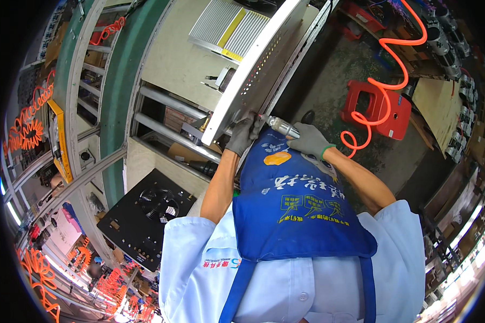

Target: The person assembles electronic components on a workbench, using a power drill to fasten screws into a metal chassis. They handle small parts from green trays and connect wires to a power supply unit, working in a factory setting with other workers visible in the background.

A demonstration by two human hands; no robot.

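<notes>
The right hand [310, 139] grips the driver [283, 127], seemingly fastening the panel [251, 89], needing steady aim; left hand [243, 135] grasp unclear.

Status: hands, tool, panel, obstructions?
Right hand gripping silver tool. Left hand at near end of perforated panel, close to tool tip. No other obstruction visible.
</notes>
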